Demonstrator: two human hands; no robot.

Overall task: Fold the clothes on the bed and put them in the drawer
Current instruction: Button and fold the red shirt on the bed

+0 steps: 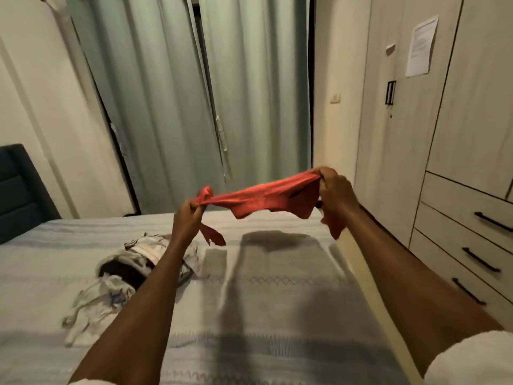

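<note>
- Bedroom scene: bed (277, 315) with a pale striped cover fills the lower half of the frame, green curtains (211, 93) across the top centre, wardrobe (416, 107) down the right edge.
- Red garment (266, 197) is off the bed, stretched in the air at frame centre between both hands.
- Left hand (187, 215) pinches one bunched end, fingers curled round the cloth; a loose red tail hangs below it.
- Right hand (337, 194) is clenched on the other end; another flap hangs down past the wrist.
- Key relation: the garment's long axis runs left-right across the frame, tilted, with the right end higher in frame than the left. It sags in the middle, so it is not fully taut.
- Both hands are at the ends, neither is nearer the middle. Open bed cover lies directly below the garment, marked by its shadow.
- Judgement: this is the spread-out step before folding; laying it flat probably means lowering both ends together onto that patch.
- Pile of unfolded clothes (130, 270), white and dark, sits on the bed at lower left, partly behind the left forearm, well apart from the red garment.
- Drawers (458, 232) with black bar handles are at the right edge, all closed, on the right hand's side.
- Judgement: task is early; nothing folded is visible.
</note>
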